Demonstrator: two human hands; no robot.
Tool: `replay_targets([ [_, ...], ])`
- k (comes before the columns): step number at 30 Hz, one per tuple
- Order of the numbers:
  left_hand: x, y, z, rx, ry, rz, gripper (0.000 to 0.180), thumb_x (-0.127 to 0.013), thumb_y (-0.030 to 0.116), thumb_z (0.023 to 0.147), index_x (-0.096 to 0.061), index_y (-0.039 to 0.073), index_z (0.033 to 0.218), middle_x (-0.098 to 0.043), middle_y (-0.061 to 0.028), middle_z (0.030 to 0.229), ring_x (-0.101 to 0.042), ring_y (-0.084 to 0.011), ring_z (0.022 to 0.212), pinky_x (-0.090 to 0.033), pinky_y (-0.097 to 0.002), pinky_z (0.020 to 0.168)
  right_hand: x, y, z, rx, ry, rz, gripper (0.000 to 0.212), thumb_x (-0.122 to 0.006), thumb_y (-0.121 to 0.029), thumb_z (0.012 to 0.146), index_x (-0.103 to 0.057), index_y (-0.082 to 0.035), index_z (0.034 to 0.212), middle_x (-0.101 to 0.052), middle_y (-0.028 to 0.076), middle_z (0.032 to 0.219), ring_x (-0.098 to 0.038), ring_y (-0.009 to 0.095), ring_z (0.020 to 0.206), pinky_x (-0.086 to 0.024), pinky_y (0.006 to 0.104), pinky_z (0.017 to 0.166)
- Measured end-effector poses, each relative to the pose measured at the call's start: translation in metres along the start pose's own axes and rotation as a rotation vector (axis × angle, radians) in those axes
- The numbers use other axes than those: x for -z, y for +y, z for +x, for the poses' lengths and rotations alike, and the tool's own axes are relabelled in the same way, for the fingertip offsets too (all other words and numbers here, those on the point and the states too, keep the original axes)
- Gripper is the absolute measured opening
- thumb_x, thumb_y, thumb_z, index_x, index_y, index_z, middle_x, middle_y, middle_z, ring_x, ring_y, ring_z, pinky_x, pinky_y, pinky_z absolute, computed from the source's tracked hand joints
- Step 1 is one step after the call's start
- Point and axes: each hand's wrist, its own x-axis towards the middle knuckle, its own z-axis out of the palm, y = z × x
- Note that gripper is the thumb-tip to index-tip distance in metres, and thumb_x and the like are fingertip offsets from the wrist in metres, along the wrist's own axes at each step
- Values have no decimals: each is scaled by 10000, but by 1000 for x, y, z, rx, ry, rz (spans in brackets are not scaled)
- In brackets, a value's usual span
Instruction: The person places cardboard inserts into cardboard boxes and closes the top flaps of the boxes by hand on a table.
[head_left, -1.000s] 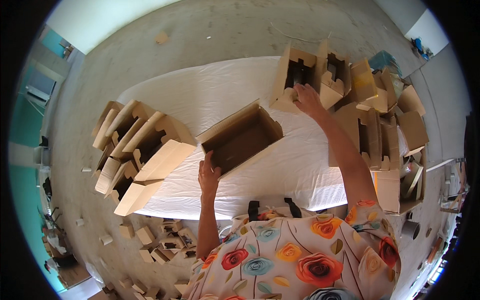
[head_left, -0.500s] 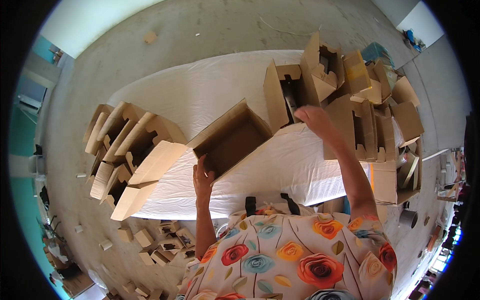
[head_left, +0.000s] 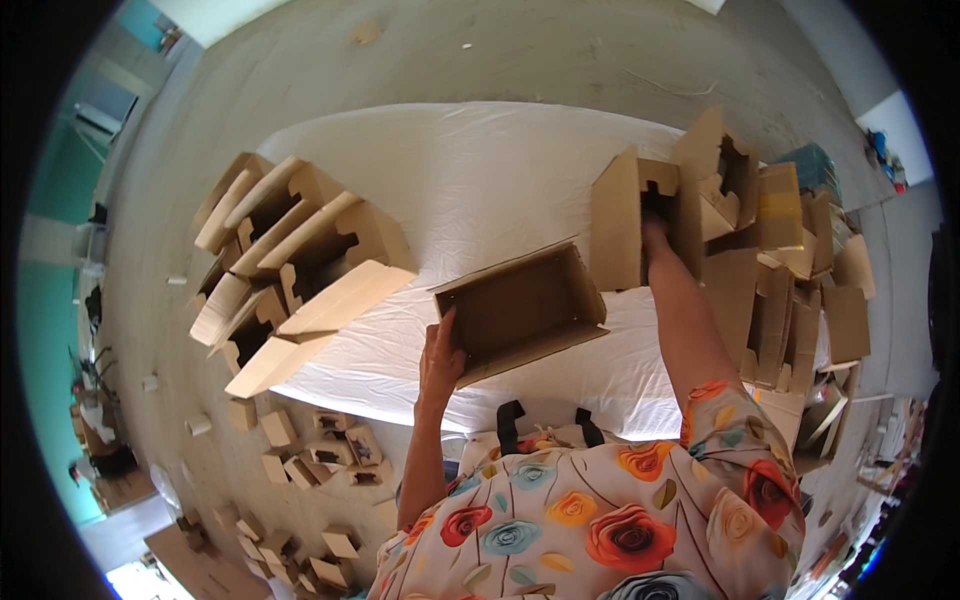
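An open cardboard box (head_left: 520,315), its inside bare, is tilted toward me over the white-covered table. My left hand (head_left: 440,362) grips its left wall, the thumb inside and the other fingers mostly behind the cardboard. Farther right stands a taller cardboard box (head_left: 615,222) with its flaps up and a notched insert. My right hand (head_left: 655,228) reaches down into this taller box. Its fingers are hidden in the dark inside, so what they touch does not show.
Several flapped boxes (head_left: 300,235) stand in a cluster on the table's left. More open cartons (head_left: 770,300) crowd the right side, with a teal bundle (head_left: 810,170) behind them. Small cardboard pieces (head_left: 335,445) lie on the floor at lower left. A white sheet (head_left: 450,190) covers the table.
My right hand has gone from the front edge of the taller box down into it. The held box has turned slightly toward level. The whole view has shifted.
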Motion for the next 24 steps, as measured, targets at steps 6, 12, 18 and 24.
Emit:
replay_targets([
  [6,-3,-2,4,26,-23,-1,750,-511,-104,624,-345,141,1313,-460,-168,909,-510,-332,784,-439,-394,677,-11,13,5,103,233,99,341,-478,-280,827,-567,-78,1087,-578,129,1095,-581,310,957,-483,438,738],
  [12,-1,-8,5,5,10,2,835,-504,-113,627,-255,187,1366,-456,-163,881,-512,-317,777,-439,-392,680,89,-35,-113,207,469,-42,461,-639,-295,711,-474,-38,1057,-607,185,919,-585,374,845,-478,443,713],
  [18,-4,-10,2,-39,-11,-33,822,-497,-116,635,-264,179,1365,-440,-151,876,-499,-285,761,-434,-368,681,127,-30,-274,509,864,837,475,-708,-194,698,-463,-24,1069,-621,142,926,-610,244,824,-487,345,691],
  [24,7,-1,-10,-89,-22,-22,852,-518,-94,653,-184,175,1389,-472,-187,949,-514,-318,833,-428,-395,727,90,-85,-358,976,480,593,510,-695,-114,702,-450,-38,1142,-579,130,986,-575,268,871,-464,332,758],
])
